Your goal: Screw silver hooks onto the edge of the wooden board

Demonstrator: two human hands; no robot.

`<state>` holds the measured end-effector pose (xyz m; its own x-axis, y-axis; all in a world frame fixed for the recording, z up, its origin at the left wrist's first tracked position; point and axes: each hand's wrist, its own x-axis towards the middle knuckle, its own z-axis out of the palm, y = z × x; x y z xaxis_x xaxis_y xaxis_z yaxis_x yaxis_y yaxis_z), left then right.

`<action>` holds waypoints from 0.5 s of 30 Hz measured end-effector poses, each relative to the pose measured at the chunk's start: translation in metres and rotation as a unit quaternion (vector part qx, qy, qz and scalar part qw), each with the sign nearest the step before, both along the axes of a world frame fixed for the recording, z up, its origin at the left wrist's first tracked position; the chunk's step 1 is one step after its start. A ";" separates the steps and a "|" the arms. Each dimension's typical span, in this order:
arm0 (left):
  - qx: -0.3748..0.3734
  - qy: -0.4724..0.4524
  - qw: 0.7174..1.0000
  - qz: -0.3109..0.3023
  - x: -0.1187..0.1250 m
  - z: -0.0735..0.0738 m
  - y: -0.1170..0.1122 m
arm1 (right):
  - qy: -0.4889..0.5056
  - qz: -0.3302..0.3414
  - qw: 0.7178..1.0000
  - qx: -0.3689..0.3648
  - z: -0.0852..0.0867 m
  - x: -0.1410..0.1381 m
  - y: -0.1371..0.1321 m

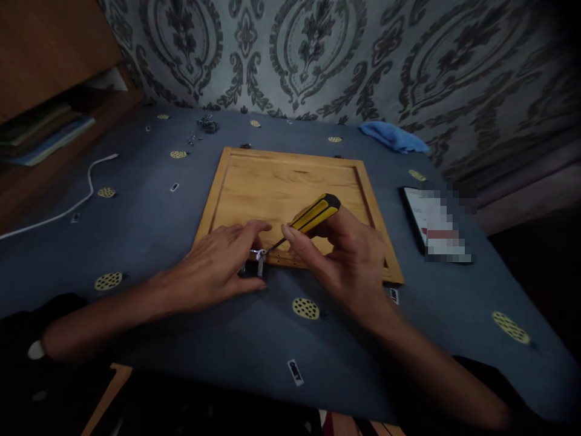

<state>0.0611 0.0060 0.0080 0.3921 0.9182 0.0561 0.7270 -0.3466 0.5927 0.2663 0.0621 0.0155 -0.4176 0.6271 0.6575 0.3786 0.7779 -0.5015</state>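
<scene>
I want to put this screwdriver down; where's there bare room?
Bare grey-blue printed tablecloth lies between the white cable and the framed brown wooden panel, and nearer you than the black-edged phone. Crowded: the panel's near edge, with your left hand, right hand, yellow-and-black screwdriver and small silver metal fitting.

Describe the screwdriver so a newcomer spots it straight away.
On the blue tablecloth lies a wooden panel. Over its near edge, the right hand holds the screwdriver, its thin shaft slanting down to a small metal piece. Its yellow-and-black handle sets it apart from panel and metal alike.
</scene>
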 end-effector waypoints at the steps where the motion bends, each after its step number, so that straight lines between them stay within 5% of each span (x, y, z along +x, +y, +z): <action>1: 0.000 -0.005 1.000 0.002 0.000 -0.001 0.000 | 0.001 0.001 1.000 0.000 0.000 0.000 0.000; 15: -0.035 -0.018 0.999 0.020 0.000 -0.003 0.005 | 0.074 -0.032 0.992 -0.092 0.003 0.000 -0.005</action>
